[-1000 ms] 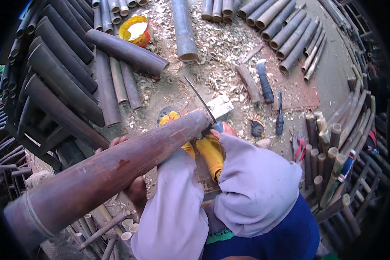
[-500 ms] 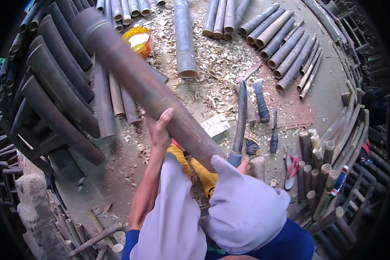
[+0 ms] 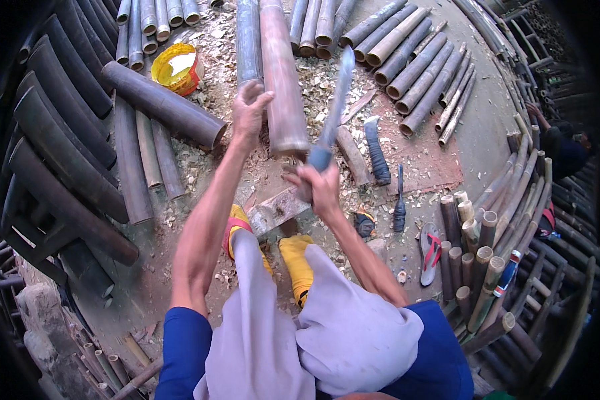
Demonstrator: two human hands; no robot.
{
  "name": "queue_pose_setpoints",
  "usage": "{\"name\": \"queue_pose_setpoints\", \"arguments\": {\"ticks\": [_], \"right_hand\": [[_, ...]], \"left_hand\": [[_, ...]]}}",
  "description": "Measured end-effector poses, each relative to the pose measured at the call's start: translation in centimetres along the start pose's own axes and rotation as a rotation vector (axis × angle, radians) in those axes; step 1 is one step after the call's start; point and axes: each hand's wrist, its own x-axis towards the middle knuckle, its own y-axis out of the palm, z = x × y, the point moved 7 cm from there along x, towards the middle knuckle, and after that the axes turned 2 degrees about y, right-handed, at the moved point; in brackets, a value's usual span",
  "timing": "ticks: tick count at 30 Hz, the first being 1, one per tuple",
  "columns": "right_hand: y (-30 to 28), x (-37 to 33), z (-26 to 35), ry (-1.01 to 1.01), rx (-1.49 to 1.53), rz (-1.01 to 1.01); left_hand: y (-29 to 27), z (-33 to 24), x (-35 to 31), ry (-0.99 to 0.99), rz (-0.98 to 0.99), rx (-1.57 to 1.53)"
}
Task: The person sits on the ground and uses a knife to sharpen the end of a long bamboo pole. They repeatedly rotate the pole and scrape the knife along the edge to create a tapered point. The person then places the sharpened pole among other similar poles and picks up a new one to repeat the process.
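We are observing the left hand [image 3: 249, 112] reaching out with its grip spread wide, fingers splayed against the left flank of a thick reddish-brown bamboo pole [image 3: 281, 80]; it is touching or bracing the pole, not closing round it. The pole is lying on the ground and running away from us toward the far side, its cut near end just beyond a short wooden block [image 3: 278, 211] that is sitting in front of the yellow boots [image 3: 299, 267]. The right hand [image 3: 322, 189] is keeping its grip closed tight round the blue-grey handle of a long blade [image 3: 337, 100], which is pointing up and away, just right of the pole. We are judging the pole to be heavy, rigid and hollow, with a smooth rounded skin that is likely to roll or slip under a flat palm; the cut end is looking sharp-edged. Taking hold close to the near end, with fingers wrapped over the top of the curve, is appearing the soundest place. The blade is looking stiff and front-heavy, so the handle is the only safe hold. Wood chips are littering the ground [image 3: 180, 280], a yellow bucket [image 3: 177, 67] is standing far left, and a second handled tool [image 3: 376, 152] is lying to the right.
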Motion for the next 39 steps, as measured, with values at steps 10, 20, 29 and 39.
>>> {"name": "queue_pose_setpoints", "arguments": {"ticks": [10, 20, 29, 39], "right_hand": [[-0.2, -4.7, -1.2, -0.008, -0.266, 0.064], [-7.6, -14.6, -0.9, 0.194, -0.333, -0.098], [-10.7, -12.1, -2.9, -0.035, -0.631, -0.137], [-8.8, -6.5, -6.2, -0.243, -0.957, -0.119]], "left_hand": [[-6.9, 5.6, 6.3, -0.027, -0.181, 0.777], [-6.8, 3.5, -0.1, -0.516, 0.17, 0.159], [-21.0, -4.2, -26.7, -0.488, 0.207, 0.403], [-32.5, -1.8, -39.2, -0.392, -0.087, 1.491]]}}
